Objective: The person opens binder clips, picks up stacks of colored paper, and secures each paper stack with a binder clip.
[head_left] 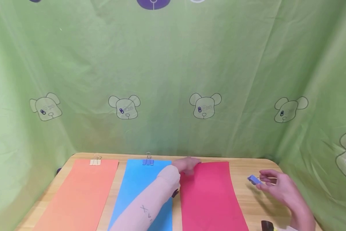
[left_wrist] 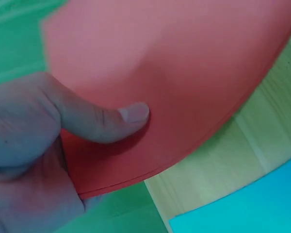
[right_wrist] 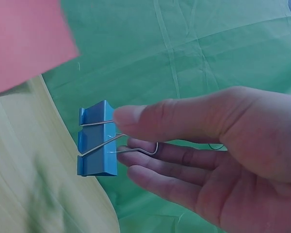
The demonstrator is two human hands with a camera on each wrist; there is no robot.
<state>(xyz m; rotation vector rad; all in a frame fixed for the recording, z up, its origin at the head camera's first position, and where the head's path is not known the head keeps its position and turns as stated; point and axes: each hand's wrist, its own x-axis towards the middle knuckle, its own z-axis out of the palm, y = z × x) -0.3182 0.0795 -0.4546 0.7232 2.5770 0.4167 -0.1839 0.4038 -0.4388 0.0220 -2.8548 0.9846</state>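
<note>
My left hand (head_left: 187, 165) pinches the far left corner of a red sheet of paper (head_left: 210, 199), thumb on top and fingers beneath. In the left wrist view the red paper (left_wrist: 184, 73) curves upward, and a thin line along its edge suggests layers. Off to the right, my right hand (head_left: 281, 186) holds a blue binder clip (head_left: 254, 180) by its wire handles, above the table. The right wrist view has that binder clip (right_wrist: 97, 141) with its mouth facing away from the hand, thumb on one handle and fingers at the other.
Left of the red paper lie a blue sheet (head_left: 141, 189) and an orange sheet (head_left: 80, 189). A blue binder clip (head_left: 148, 162) grips the blue sheet's far edge; a pale one (head_left: 95, 162) grips the orange. Behind the wooden table (head_left: 265, 208) hangs a green curtain (head_left: 167, 64).
</note>
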